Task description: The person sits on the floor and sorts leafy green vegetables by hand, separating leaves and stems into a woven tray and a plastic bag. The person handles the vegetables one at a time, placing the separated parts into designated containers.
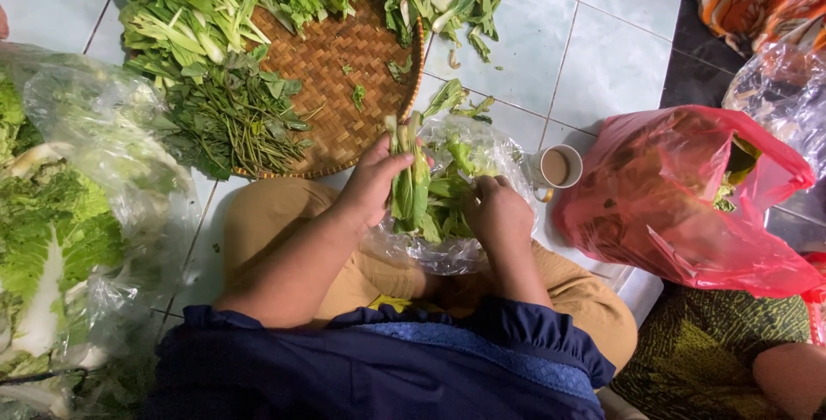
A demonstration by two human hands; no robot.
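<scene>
A bunch of greens [411,181] is being gripped by the left hand [372,186], fingers closed around the stalks, over a clear bag [447,252] that is lying across the lap. The right hand [497,212] is being pressed, curled shut, into leaves inside that bag; what exactly is being pinched cannot be told. Just beyond the right hand, a cup [557,167] of brown drink is standing on the floor tiles [602,58], touching the bag's edge; it is likely to be tipped if the bag is tugged or an elbow is swung. A red bag [680,205] is sitting beside it. Farther off, a woven tray [340,84] is being overfilled, and greens are being spilled onto the tiles.
</scene>
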